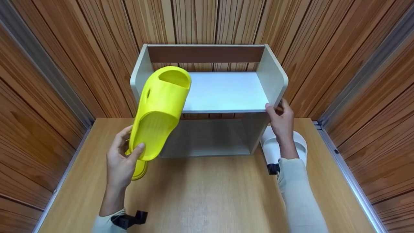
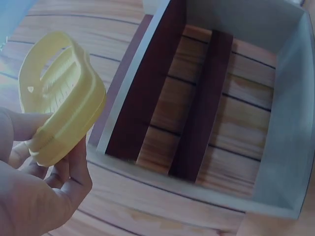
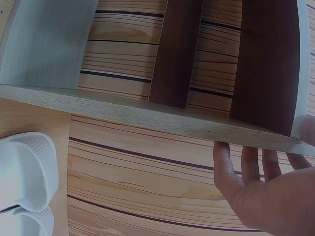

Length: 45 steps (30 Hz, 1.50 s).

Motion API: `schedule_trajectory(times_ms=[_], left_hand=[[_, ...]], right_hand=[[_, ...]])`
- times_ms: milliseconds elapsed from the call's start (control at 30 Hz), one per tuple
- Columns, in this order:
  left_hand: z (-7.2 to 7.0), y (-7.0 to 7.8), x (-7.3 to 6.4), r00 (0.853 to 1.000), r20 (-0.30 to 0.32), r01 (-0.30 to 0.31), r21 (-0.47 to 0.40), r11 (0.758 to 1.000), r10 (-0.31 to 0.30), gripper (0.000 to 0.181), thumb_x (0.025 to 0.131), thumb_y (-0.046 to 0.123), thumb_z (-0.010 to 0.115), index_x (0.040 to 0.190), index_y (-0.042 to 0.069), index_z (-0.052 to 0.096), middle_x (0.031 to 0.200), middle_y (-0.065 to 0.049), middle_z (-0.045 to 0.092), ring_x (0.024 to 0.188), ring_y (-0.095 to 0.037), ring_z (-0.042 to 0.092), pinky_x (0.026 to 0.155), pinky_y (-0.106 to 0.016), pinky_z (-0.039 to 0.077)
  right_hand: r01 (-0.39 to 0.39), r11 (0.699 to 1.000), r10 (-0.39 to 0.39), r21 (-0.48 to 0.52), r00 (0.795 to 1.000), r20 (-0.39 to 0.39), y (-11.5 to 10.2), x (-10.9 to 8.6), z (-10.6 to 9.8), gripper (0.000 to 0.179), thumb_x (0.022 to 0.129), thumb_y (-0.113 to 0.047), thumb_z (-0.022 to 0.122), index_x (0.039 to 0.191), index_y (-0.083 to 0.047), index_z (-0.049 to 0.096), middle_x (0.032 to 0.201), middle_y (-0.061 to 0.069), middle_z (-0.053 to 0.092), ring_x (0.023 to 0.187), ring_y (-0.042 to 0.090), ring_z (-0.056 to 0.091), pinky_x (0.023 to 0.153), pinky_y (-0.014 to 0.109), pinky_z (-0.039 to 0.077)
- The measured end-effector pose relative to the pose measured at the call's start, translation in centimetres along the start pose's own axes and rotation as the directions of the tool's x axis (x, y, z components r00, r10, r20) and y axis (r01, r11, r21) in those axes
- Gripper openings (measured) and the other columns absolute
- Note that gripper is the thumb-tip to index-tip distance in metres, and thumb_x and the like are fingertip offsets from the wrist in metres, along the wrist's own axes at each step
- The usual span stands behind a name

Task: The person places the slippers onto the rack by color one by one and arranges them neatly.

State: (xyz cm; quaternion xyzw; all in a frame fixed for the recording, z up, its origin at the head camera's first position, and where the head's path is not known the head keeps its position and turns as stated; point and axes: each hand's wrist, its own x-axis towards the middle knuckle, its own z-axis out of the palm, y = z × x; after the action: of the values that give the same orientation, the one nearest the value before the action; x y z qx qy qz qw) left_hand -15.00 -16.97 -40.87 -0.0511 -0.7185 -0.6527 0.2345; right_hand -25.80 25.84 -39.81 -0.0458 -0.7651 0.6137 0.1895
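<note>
The left hand [image 1: 120, 161] holds a yellow slipper [image 1: 161, 110] between thumb and fingers. The right hand [image 1: 282, 124] grips the shelf [image 1: 226, 94] on its near right side.

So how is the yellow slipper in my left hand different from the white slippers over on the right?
The yellow slipper is bright yellow; the white slippers are white. The yellow slipper is up in the air, your left hand gripping its heel end; the white slippers rest on the table, right of the shelf. Both are footwear in one plain colour.
</note>
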Motion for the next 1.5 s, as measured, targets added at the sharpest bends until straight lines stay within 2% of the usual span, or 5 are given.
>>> schedule_trajectory(times_ms=[200, 733, 1000, 1167, 1500], left_hand=[[2.2, 0.7, 1.0, 1.000, 0.016, -0.010, -0.057, 0.998, 0.011, 0.053, 0.091, -0.009, 0.069, 0.141, -0.002, 0.053, 0.124, -0.019, 0.060, 0.102, -0.026, 0.064, 0.080, -0.027, 0.058], [6.2, 2.5, 3.0, 0.999, 0.010, 0.046, -0.121, 0.992, -0.045, 0.057, 0.091, -0.007, 0.070, 0.144, 0.000, 0.049, 0.130, -0.015, 0.061, 0.111, -0.025, 0.062, 0.089, -0.028, 0.055], [7.9, 3.1, 4.1, 0.993, -0.005, 0.112, -0.158, 0.981, -0.114, 0.059, 0.092, -0.006, 0.069, 0.147, 0.000, 0.048, 0.125, -0.018, 0.062, 0.110, -0.028, 0.064, 0.090, -0.028, 0.055], [8.8, 3.5, 4.9, 0.985, 0.003, 0.171, -0.159, 0.972, -0.173, 0.060, 0.093, -0.002, 0.069, 0.149, 0.000, 0.046, 0.129, -0.017, 0.061, 0.111, -0.027, 0.063, 0.092, -0.031, 0.054], [9.9, 3.1, 6.5, 0.962, 0.033, 0.272, -0.078, 0.959, -0.270, 0.058, 0.093, -0.001, 0.068, 0.148, -0.002, 0.048, 0.129, -0.018, 0.061, 0.109, -0.027, 0.060, 0.095, -0.036, 0.053]], right_hand=[[-0.022, 1.000, 0.022, -0.009, 1.000, -0.007, 0.1, -0.1, -0.1, 0.065, 0.100, -0.034, 0.063, 0.156, -0.015, 0.038, 0.149, 0.011, 0.047, 0.127, 0.032, 0.050, 0.106, 0.051, 0.045], [-0.027, 0.999, 0.027, -0.021, 1.000, 0.001, 0.1, -0.1, 0.2, 0.065, 0.100, -0.035, 0.062, 0.157, -0.016, 0.037, 0.151, 0.010, 0.045, 0.130, 0.030, 0.049, 0.108, 0.050, 0.043], [0.007, 1.000, -0.007, 0.013, 1.000, -0.011, 0.1, 0.0, 0.2, 0.058, 0.101, -0.024, 0.060, 0.154, -0.010, 0.041, 0.146, 0.016, 0.048, 0.127, 0.035, 0.050, 0.107, 0.054, 0.043], [-0.021, 1.000, 0.021, -0.004, 1.000, -0.008, 0.1, -0.1, 0.3, 0.060, 0.100, -0.029, 0.061, 0.155, -0.013, 0.040, 0.148, 0.013, 0.047, 0.128, 0.033, 0.050, 0.107, 0.053, 0.042], [-0.049, 0.999, 0.049, -0.004, 0.999, -0.012, 0.2, 0.0, 0.3, 0.063, 0.100, -0.033, 0.062, 0.156, -0.018, 0.038, 0.151, 0.008, 0.046, 0.130, 0.031, 0.049, 0.109, 0.050, 0.042]])
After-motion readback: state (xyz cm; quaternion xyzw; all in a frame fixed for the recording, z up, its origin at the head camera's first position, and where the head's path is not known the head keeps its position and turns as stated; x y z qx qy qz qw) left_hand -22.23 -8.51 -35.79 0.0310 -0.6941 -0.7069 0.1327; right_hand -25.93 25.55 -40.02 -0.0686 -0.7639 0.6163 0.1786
